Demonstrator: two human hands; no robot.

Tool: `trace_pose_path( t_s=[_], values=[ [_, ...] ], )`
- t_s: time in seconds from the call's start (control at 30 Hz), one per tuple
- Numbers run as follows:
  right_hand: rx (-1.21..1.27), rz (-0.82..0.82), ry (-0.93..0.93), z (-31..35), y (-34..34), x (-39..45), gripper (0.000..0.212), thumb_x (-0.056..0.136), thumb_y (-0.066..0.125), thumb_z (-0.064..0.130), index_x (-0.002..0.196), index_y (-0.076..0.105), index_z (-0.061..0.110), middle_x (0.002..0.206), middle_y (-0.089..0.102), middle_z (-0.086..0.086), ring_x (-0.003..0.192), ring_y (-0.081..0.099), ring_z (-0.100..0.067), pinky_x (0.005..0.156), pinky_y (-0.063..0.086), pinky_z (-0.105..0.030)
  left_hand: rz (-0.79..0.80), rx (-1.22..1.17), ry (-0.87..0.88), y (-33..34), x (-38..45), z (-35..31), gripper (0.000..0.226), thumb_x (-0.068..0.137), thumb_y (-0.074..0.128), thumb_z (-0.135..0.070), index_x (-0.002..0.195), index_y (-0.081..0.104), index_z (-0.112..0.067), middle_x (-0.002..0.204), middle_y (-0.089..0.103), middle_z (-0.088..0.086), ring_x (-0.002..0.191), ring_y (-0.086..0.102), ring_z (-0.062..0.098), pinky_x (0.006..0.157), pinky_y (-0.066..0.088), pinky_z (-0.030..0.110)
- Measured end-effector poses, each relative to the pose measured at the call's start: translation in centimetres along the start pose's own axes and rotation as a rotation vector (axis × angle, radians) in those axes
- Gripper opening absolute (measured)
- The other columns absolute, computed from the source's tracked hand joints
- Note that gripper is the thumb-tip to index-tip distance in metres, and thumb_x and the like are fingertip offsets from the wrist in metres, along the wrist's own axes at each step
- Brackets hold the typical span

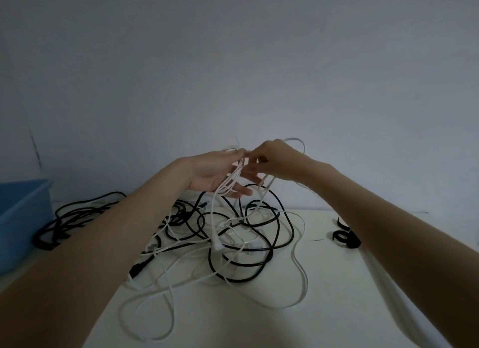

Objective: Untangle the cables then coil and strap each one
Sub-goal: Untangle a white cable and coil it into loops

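Observation:
A tangle of black and white cables lies spread over the white table. Both hands are raised above it, close to the wall. My left hand is palm up with its fingers straight, and several loops of a thin white cable hang across the fingers. My right hand meets it at the fingertips and pinches the same white cable, a loop of which arcs over its back. More of this white cable trails down into the pile and loops along the table.
A blue plastic bin stands at the left edge of the table. A bundle of black cable lies beside it. Black straps lie at the right, partly behind my right forearm. The wall rises directly behind the table.

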State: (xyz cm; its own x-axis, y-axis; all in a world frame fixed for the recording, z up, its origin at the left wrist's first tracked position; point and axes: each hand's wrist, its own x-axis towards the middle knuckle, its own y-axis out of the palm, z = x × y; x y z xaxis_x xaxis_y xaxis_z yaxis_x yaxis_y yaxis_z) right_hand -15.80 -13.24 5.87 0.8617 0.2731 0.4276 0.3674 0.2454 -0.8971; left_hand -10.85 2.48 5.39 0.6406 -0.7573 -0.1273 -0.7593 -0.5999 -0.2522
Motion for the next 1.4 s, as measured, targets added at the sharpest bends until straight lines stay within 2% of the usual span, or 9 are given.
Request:
trace_pose_path(
  t_s=[0.23, 0.57, 0.7, 0.83, 0.93, 1.0, 1.1, 1.2, 1.4],
  values=[
    [0.036, -0.088, 0.128, -0.5, -0.6, 0.0, 0.039, 0.077, 0.07, 0.045, 0.051, 0.05, 0.023, 0.052, 0.049, 0.007, 0.052, 0.043, -0.009, 0.058, 0.035, -0.028, -0.074, 0.064, -0.018, 0.2, 0.4, 0.3, 0.049, 0.101, 0.029, -0.045, 0.126, 0.053, -0.011, 0.095, 0.063, 0.005, 0.037, 0.035, 0.003, 0.032, 0.029, 0.013],
    [0.433, 0.101, 0.174, -1.4, 0.2, -0.9, 0.026, 0.09, 0.06, 0.029, 0.106, 0.065, 0.009, 0.111, 0.065, -0.004, 0.1, 0.059, -0.015, 0.084, 0.047, -0.022, -0.198, 0.026, 0.133, -1.6, -0.4, 0.6, 0.022, 0.099, 0.044, -0.021, 0.091, 0.06, -0.008, 0.048, 0.037, -0.011, 0.034, 0.023, -0.001, 0.033, 0.015, 0.012],
    [0.742, -0.147, 0.342, -2.5, 1.2, -1.3, 0.025, 0.098, 0.045, 0.025, 0.113, 0.058, 0.009, 0.119, 0.058, -0.009, 0.108, 0.053, -0.021, 0.094, 0.044, -0.035, -0.242, -0.02, 0.178, -2.5, -0.9, 0.0, 0.025, 0.1, 0.042, -0.024, 0.098, 0.062, -0.01, 0.054, 0.04, -0.01, 0.036, 0.024, 0.001, 0.033, 0.017, 0.011],
    [0.883, 0.167, 0.462, -2.7, 2.9, -1.8, 0.055, 0.09, 0.059, 0.022, 0.136, 0.035, 0.006, 0.131, 0.05, -0.009, 0.117, 0.051, -0.026, 0.102, 0.042, -0.035, -0.254, 0.027, 0.182, -2.4, -1.3, -0.5, 0.027, 0.099, 0.044, -0.031, 0.097, 0.066, -0.015, 0.076, 0.047, -0.005, 0.049, 0.036, 0.001, 0.034, 0.023, 0.01],
    [0.648, 0.27, 0.392, -1.6, 4.3, -1.6, 0.046, 0.086, 0.066, 0.019, 0.127, 0.049, 0.007, 0.12, 0.06, -0.005, 0.114, 0.055, -0.023, 0.106, 0.039, -0.036, -0.291, -0.021, 0.186, -2.2, -1.5, -0.6, 0.027, 0.099, 0.044, -0.033, 0.098, 0.066, -0.017, 0.097, 0.058, 0.0, 0.066, 0.054, 0.006, 0.034, 0.023, 0.01],
    [0.615, 0.134, 0.344, -1.4, 5.0, -1.2, 0.009, 0.091, 0.06, 0.012, 0.094, 0.064, 0.005, 0.089, 0.067, -0.007, 0.089, 0.065, -0.02, 0.097, 0.047, -0.034, -0.278, -0.103, 0.196, -2.3, -1.6, -0.5, 0.028, 0.1, 0.041, -0.034, 0.107, 0.064, -0.017, 0.108, 0.066, 0.006, 0.08, 0.069, 0.015, 0.032, 0.022, 0.011],
    [0.84, -0.026, 0.403, -1.7, 4.2, -1.1, 0.026, 0.097, 0.049, 0.012, 0.075, 0.061, 0.006, 0.057, 0.049, -0.002, 0.05, 0.054, -0.013, 0.067, 0.056, -0.028, -0.252, -0.295, 0.217, -2.6, -1.6, -0.1, 0.032, 0.101, 0.036, -0.035, 0.121, 0.056, -0.019, 0.106, 0.07, 0.013, 0.081, 0.072, 0.017, 0.03, 0.022, 0.01],
    [0.764, -0.155, 0.454, -2.5, 3.4, -1.3, 0.026, 0.095, 0.054, 0.016, 0.071, 0.062, 0.008, 0.055, 0.042, -0.001, 0.047, 0.043, -0.013, 0.052, 0.053, -0.023, -0.283, -0.455, 0.233, -3.0, -1.0, 0.2, 0.033, 0.101, 0.038, -0.034, 0.126, 0.053, -0.018, 0.074, 0.071, 0.003, 0.037, 0.046, 0.0, 0.028, 0.018, 0.009],
    [1.048, -0.622, 0.622, -2.4, 1.9, 0.0, 0.026, 0.095, 0.054, 0.014, 0.07, 0.059, 0.007, 0.06, 0.046, -0.005, 0.049, 0.047, -0.014, 0.058, 0.058, -0.027, -0.355, -0.193, 0.154, -2.0, -0.3, -0.9, 0.026, 0.1, 0.042, -0.033, 0.12, 0.055, -0.022, 0.065, 0.063, 0.002, 0.032, 0.027, 0.0, 0.03, 0.016, 0.009]
  ],
)
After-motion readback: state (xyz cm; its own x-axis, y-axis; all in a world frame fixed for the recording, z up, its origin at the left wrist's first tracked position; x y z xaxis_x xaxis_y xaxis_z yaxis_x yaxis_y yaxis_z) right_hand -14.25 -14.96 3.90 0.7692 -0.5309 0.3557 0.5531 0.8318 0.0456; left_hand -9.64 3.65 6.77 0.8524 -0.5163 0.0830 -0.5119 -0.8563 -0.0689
